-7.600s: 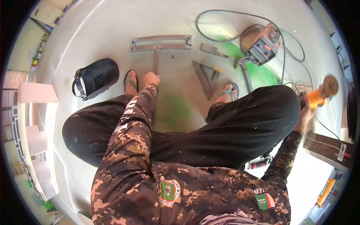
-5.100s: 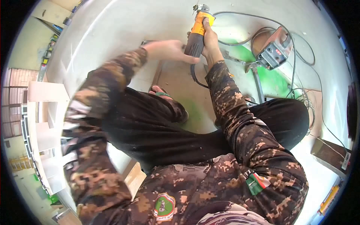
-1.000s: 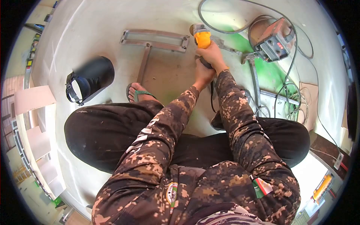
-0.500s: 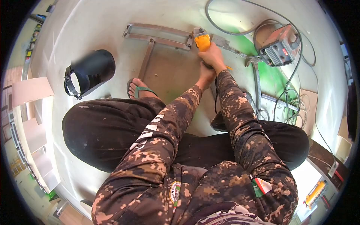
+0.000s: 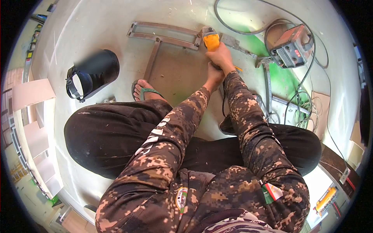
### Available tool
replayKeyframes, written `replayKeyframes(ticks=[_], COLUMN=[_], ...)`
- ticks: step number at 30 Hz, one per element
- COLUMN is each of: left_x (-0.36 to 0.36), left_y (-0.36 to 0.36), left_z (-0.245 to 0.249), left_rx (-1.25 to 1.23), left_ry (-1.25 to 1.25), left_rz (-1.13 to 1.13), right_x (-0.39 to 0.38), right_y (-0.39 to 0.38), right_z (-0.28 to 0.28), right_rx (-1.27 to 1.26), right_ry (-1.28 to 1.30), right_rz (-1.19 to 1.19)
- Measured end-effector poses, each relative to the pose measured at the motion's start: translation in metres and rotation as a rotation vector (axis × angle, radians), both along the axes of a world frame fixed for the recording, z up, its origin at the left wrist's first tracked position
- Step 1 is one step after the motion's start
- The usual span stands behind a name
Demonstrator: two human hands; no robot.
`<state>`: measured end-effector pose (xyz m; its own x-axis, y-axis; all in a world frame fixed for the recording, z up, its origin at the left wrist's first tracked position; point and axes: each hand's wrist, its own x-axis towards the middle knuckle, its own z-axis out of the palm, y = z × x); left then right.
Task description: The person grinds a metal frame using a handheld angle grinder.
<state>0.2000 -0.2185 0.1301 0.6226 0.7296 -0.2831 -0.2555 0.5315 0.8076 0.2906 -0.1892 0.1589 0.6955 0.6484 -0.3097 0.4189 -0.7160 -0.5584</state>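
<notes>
A yellow angle grinder is held out in front of me, its head touching or very near the right end of a metal frame. My right hand is wrapped round the grinder's body. Just below it, my left hand is closed round the rear of the grinder, its fingers partly hidden. Small bright sparks show above the frame. One bar of the frame runs down toward my sandalled foot.
A black welding helmet lies at the left. On the right are a welding machine with looping cables, a hammer, a flat metal strip and a cardboard piece. A white shelf-like piece stands far left.
The grinder and both hands have shifted very slightly to the right. Sparks now show above the frame. The view has moved a little.
</notes>
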Motion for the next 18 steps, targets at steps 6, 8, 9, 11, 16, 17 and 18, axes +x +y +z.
replayKeyframes(ticks=[6,8,9,11,16,17,18], left_x=[0.007,0.008,0.01,0.016,0.009,0.009,0.009], left_y=[-0.001,0.001,0.0,-0.004,0.001,0.001,0.001], left_z=[-0.017,-0.016,-0.025,-0.049,-0.023,-0.025,-0.023], left_rx=[0.017,-0.016,-0.018,0.093,0.084,0.113,0.113], left_ry=[-0.006,0.004,0.003,0.14,0.066,0.067,0.067], left_rz=[0.023,0.018,0.019,0.082,0.03,0.03,0.03], right_x=[-0.001,0.002,0.003,0.001,0.001,0.001,0.001], right_y=[0.003,0.004,0.004,0.003,0.003,0.003,0.004], right_z=[0.002,0.0,-0.004,-0.004,-0.002,-0.004,-0.005], right_rx=[-0.023,-0.044,-0.025,-0.007,0.004,0.003,0.01], right_ry=[0.01,0.003,0.014,0.026,0.047,0.048,0.049], right_rz=[-0.011,-0.024,-0.008,0.009,0.005,0.005,-0.001])
